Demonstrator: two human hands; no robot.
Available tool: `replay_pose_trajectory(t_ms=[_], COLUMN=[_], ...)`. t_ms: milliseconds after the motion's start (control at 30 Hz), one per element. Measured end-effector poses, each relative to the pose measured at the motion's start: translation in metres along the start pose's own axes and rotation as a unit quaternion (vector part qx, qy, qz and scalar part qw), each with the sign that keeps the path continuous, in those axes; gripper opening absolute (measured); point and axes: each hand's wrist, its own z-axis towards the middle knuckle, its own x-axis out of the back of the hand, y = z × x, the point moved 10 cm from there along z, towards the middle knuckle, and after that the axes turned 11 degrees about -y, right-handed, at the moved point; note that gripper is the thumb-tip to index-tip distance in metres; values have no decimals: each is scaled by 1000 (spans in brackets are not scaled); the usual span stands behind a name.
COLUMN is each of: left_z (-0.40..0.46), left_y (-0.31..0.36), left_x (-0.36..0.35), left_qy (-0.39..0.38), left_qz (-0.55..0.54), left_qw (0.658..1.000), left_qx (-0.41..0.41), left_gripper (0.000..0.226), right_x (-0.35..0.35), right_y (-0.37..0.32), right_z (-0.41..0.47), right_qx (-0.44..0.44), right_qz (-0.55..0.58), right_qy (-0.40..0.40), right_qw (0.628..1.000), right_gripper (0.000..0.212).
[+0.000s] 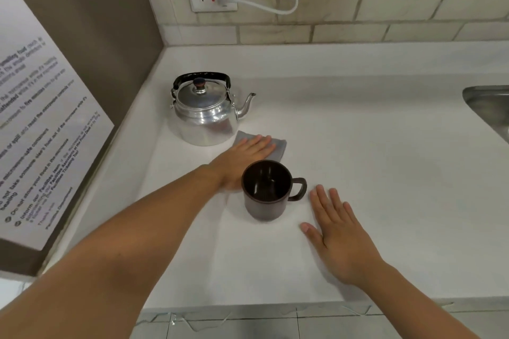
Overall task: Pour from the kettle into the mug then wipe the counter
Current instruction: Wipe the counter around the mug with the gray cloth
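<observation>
Mug (265, 191) sits beside your left hand (242, 157), fingers flat on the cloth (278, 147); right hand (334, 231) splayed empty; a wide wipe could topple it

We are standing in a shared kitchen. Beside the white counter (358, 132) are sitting a sink (487, 107) and a microwave-rules notice (41, 118).

The left hand (242, 159) covers most of the grey cloth (278, 147). The sink (487, 107) is cut off at right. The notice's (41, 118) print is blurred.
</observation>
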Motion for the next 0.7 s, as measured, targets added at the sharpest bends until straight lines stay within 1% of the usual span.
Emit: replay_pose_trajectory(t_ms=[100, 167, 233, 467, 700], left_z=[-42, -77, -104, -159, -183], left_y=[-14, -25, -26, 20, 43], left_x=[-6, -17, -29, -53, -61], left_qy=[20, 23, 25, 23, 33], left_qz=[-41, -85, -106, -96, -92], left_qw=[998, 993, 988, 989, 988], left_qx=[31, 77, 109, 109, 119], left_gripper=[72, 74, 71, 72, 72], right_x=[1, 2, 3, 1, 0], right_y=[-1, -3, -3, -2, -2], right_z=[-1, -3, -1, -2, -2], right_qx=[1, 8, 10, 9, 10], right_qz=[5, 7, 8, 4, 6], right_qy=[-1, -1, 3, -9, -2], right_qw=[1000, 1000, 1000, 1000, 1000], right_gripper=[64, 64, 64, 68, 68])
